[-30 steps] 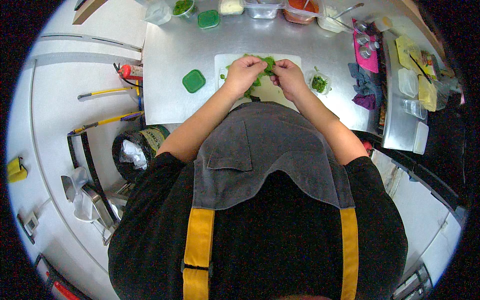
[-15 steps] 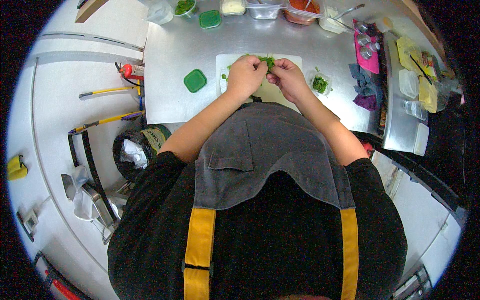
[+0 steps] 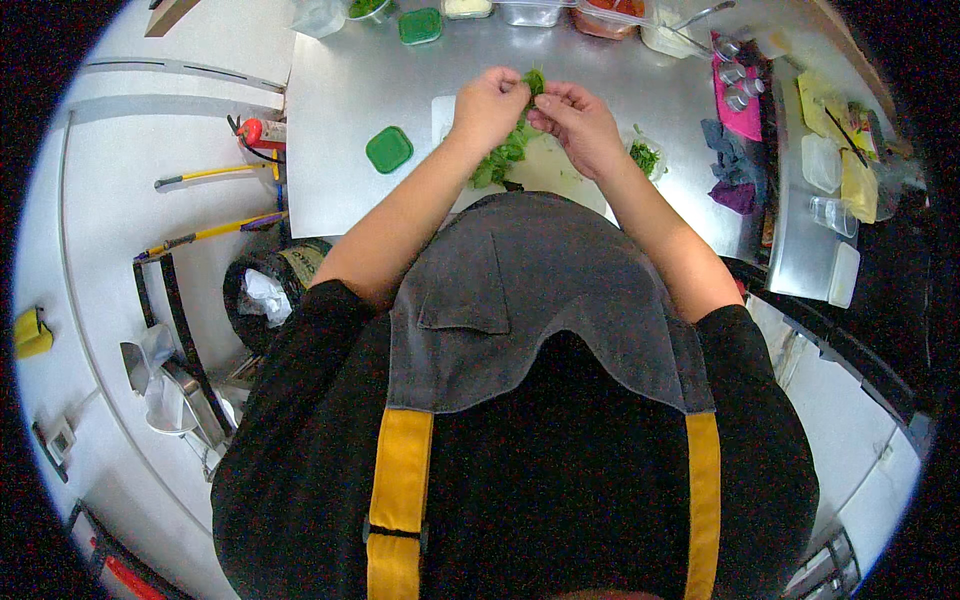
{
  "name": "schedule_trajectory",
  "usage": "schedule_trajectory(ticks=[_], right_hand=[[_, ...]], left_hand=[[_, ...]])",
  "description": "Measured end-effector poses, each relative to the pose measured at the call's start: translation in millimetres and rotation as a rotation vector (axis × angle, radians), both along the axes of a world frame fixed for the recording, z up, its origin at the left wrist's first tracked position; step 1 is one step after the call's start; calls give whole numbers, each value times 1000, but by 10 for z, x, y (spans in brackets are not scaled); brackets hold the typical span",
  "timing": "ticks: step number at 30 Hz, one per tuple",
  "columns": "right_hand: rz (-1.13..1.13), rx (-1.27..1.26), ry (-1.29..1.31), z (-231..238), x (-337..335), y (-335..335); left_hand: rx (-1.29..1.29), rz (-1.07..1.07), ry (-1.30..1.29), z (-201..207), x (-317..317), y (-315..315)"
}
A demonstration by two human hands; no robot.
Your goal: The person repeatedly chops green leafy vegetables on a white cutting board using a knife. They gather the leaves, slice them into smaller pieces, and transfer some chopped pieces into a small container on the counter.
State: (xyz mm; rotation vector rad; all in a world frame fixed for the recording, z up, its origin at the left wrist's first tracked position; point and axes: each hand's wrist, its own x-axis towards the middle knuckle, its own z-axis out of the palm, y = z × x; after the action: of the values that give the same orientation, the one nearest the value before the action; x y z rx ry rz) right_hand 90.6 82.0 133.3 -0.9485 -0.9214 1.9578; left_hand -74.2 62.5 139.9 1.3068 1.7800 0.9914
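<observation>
Above the white cutting board (image 3: 560, 180), my left hand (image 3: 490, 112) and my right hand (image 3: 580, 125) meet with their fingertips pinched. Between them is a sprig of leafy green herbs (image 3: 535, 80). More herbs (image 3: 500, 165) lie on the board, partly under my left wrist. Beside my right wrist stands a small clear container with cut herbs (image 3: 643, 158), partly covered by my arm. A green lid (image 3: 389, 150) rests on the counter left of the board.
Along the far edge of the steel counter (image 3: 340, 190) are another green lid (image 3: 420, 26) and several food tubs (image 3: 606, 18). To the right lie a pink cloth with metal-topped shakers (image 3: 738, 95) and a blue-grey cloth (image 3: 728, 150). A bin (image 3: 265, 300) stands below on the left.
Both hands have moved away from me and up, with the herb sprig pinched between them. The leafy herbs on the board now show below my left hand.
</observation>
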Motion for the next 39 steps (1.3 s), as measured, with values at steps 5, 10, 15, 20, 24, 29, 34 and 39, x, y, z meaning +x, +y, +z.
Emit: schedule_trajectory(ticks=[5, 10, 15, 20, 24, 29, 34, 39], right_hand=[[-61, 99, -171, 105, -123, 197], [-119, 92, -191, 105, -111, 295], [-150, 29, -376, -72, 93, 284], [-134, -65, -507, -259, 252, 121], [-98, -39, -523, -301, 259, 79], [-49, -11, -565, -310, 233, 91], [-3, 10, -617, -352, 214, 73], [32, 36, -675, -358, 102, 73]], left_hand=[[13, -24, -277, 42, -65, 228], [-76, -204, -545, 47, -244, 284], [-118, -346, 223, -388, -646, 276], [-84, -488, 722, -1032, -752, -106], [-226, -468, 797, -1166, -671, -172], [-329, -457, 752, -1152, -716, -44], [-316, -185, 33, -975, -830, -108], [-388, -133, -860, -563, -623, -263]])
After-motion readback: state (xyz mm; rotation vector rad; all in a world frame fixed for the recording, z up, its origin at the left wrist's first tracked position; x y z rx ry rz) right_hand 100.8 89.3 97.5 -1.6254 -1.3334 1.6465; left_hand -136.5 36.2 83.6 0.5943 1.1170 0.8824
